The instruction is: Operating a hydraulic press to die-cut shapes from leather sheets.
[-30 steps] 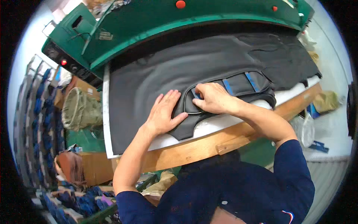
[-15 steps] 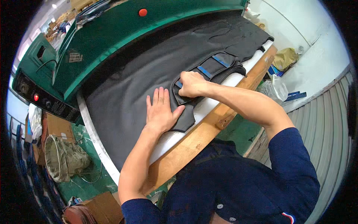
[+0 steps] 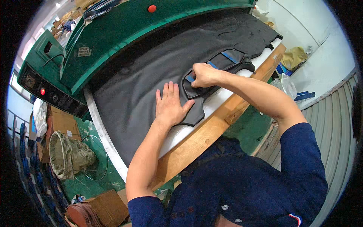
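Observation:
A large sheet of black leather-like material [image 3: 128,98] covers the white cutting board [image 3: 177,138]. On its near edge lies a long curved cutting die with a thin dark rim and blue crossbars [image 3: 229,57]. My right hand [image 3: 204,75] is closed around the die at its left part, fingers curled over a crossbar and partly hiding it. To the left of the die, my left hand [image 3: 171,106] rests flat on the sheet, fingers stretched and thumb pointing toward the die. Cut-out edges show in the sheet beside the thumb and past the die's far end.
A green press beam [image 3: 124,41] with a red button [image 3: 152,8] spans the far side. Its control panel [image 3: 53,94] has a lit red lamp. A wooden beam [image 3: 196,142] runs along the near edge. Left stand a sack [image 3: 68,155] and cardboard boxes [image 3: 109,206]; bags [image 3: 295,57] lie right.
The whole view has shifted slightly, so everything appears a little farther right and up. Both hands keep nearly the same places: the left flat on the sheet, the right on the die.

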`<state>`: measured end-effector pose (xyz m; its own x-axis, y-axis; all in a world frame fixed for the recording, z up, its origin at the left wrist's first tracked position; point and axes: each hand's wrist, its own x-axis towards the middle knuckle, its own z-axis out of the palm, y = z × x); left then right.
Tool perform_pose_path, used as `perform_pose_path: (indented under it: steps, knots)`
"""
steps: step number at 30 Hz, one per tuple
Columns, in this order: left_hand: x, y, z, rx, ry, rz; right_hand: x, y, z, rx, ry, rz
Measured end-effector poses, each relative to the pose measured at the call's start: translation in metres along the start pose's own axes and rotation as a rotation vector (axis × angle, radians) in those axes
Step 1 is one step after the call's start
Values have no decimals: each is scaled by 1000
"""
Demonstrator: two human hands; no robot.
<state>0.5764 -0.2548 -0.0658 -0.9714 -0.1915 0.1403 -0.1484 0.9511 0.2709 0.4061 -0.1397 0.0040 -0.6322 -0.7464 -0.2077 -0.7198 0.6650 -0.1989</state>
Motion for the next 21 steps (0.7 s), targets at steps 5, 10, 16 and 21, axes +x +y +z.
perform_pose_path:
  steps: [5,10,16,21]
  knots:
    - [-4,1,0,-11,-30,-5,-2,-3,14,67,47,-3]
    - [1,3,2,-12,-14,9,-2,5,-12,142,17,-51]
    - [-2,2,0,1,-2,14,0,19,-90,589,210,-57]
    - [1,5,-2,23,-24,14,-1,20,-25,508,212,-85]
